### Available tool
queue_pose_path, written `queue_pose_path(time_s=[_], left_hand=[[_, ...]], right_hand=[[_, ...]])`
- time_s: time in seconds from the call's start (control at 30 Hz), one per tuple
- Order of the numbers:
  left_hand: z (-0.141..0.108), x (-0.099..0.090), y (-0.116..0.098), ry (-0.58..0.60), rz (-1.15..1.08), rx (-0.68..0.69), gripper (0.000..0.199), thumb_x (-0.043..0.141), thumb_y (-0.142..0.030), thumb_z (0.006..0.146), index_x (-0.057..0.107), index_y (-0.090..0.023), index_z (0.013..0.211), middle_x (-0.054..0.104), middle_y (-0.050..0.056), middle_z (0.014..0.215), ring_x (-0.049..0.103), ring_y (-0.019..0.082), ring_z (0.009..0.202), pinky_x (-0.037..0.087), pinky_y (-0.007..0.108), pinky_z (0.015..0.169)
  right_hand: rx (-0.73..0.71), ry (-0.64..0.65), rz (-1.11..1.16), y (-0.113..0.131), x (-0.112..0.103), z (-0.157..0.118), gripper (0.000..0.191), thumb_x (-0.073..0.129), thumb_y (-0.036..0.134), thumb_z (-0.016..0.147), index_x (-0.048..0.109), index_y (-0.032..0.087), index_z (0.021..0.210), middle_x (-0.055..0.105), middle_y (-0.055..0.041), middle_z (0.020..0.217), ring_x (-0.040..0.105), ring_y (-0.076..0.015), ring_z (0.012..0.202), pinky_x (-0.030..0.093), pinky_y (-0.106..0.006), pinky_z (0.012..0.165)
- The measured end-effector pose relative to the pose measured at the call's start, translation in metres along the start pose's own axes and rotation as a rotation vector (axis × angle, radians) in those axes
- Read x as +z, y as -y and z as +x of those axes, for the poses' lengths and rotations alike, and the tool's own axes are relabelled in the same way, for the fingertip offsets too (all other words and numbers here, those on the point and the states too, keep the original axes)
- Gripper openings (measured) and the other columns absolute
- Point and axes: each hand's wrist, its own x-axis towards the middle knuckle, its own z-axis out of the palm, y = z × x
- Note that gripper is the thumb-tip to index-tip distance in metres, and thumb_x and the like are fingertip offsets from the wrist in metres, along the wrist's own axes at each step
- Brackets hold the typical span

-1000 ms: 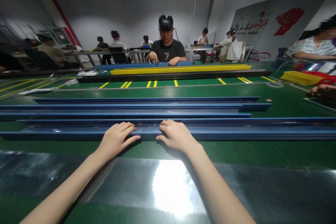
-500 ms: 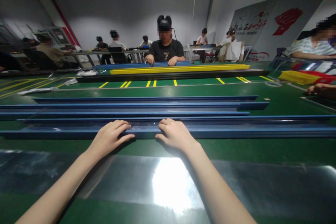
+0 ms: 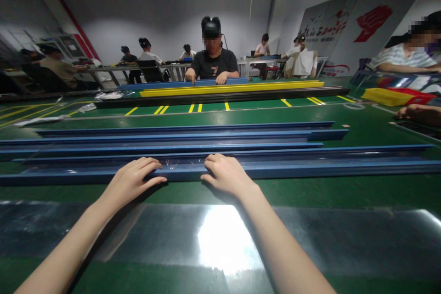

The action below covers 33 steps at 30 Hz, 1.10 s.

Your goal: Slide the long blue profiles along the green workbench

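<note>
A long blue plastic channel strip [image 3: 310,171] lies across the green table in front of me. My left hand [image 3: 135,178] grips its near wall, fingers curled over into the trough and thumb along the outer face. To the right, my right hand [image 3: 225,174] holds the same wall in a like way, a short gap from the left. Some clear film or glossy bits [image 3: 174,164] glint in the trough between the hands. Close to me, under my forearms, a wide transparent sheet [image 3: 165,234] lies flat and reflects a bright light.
More blue strips [image 3: 241,135] lie parallel just beyond. Farther off are a yellow strip [image 3: 230,88] and a black strip [image 3: 220,98]. A co-worker [image 3: 215,64] sits opposite with hands on a blue strip. At right stand a yellow tray [image 3: 386,97] and a red tray [image 3: 413,96].
My left hand has slid slightly left along the strip, widening the gap between my hands a little. The view has shifted slightly; my right hand keeps nearly the same place.
</note>
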Motion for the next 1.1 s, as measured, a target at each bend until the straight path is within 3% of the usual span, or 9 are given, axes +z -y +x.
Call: queue_pose_path(time_s=[0.3, 0.43, 0.87, 1.1], left_hand=[[-0.001, 0.006, -0.001, 0.007, -0.008, -0.016, 0.045, 0.038, -0.058, 0.083, 0.061, -0.020, 0.090, 0.065, 0.006, 0.095, 0.060, 0.020, 0.087, 0.046, 0.030, 0.077], [-0.001, 0.008, -0.002, -0.029, 0.000, -0.015, 0.046, 0.038, -0.058, 0.083, 0.062, -0.019, 0.088, 0.065, 0.006, 0.094, 0.061, 0.019, 0.085, 0.046, 0.030, 0.076], [-0.002, 0.013, -0.005, -0.081, 0.035, 0.011, 0.046, 0.036, -0.055, 0.086, 0.063, -0.018, 0.088, 0.067, 0.005, 0.094, 0.061, 0.019, 0.084, 0.044, 0.029, 0.073], [-0.001, 0.015, -0.007, -0.095, 0.053, 0.027, 0.042, 0.036, -0.051, 0.087, 0.061, -0.017, 0.089, 0.066, 0.005, 0.095, 0.060, 0.018, 0.085, 0.042, 0.029, 0.071]], right_hand=[[-0.008, -0.043, -0.073, 0.012, 0.009, 0.003, 0.034, 0.045, 0.046, 0.085, 0.058, 0.016, 0.091, 0.061, -0.0069, 0.093, 0.053, -0.0190, 0.089, 0.040, -0.028, 0.067], [-0.006, -0.073, -0.093, 0.018, 0.015, 0.005, 0.026, 0.042, 0.038, 0.088, 0.056, 0.017, 0.092, 0.061, -0.0060, 0.092, 0.053, -0.0195, 0.089, 0.040, -0.030, 0.066], [0.028, -0.001, -0.037, 0.015, 0.009, 0.006, 0.026, 0.038, 0.036, 0.090, 0.057, 0.018, 0.086, 0.062, -0.0041, 0.093, 0.053, -0.0166, 0.087, 0.037, -0.026, 0.065], [0.056, 0.041, 0.010, 0.013, 0.009, 0.005, 0.030, 0.036, 0.039, 0.090, 0.058, 0.020, 0.092, 0.062, -0.0050, 0.101, 0.052, -0.0160, 0.092, 0.039, -0.026, 0.071]])
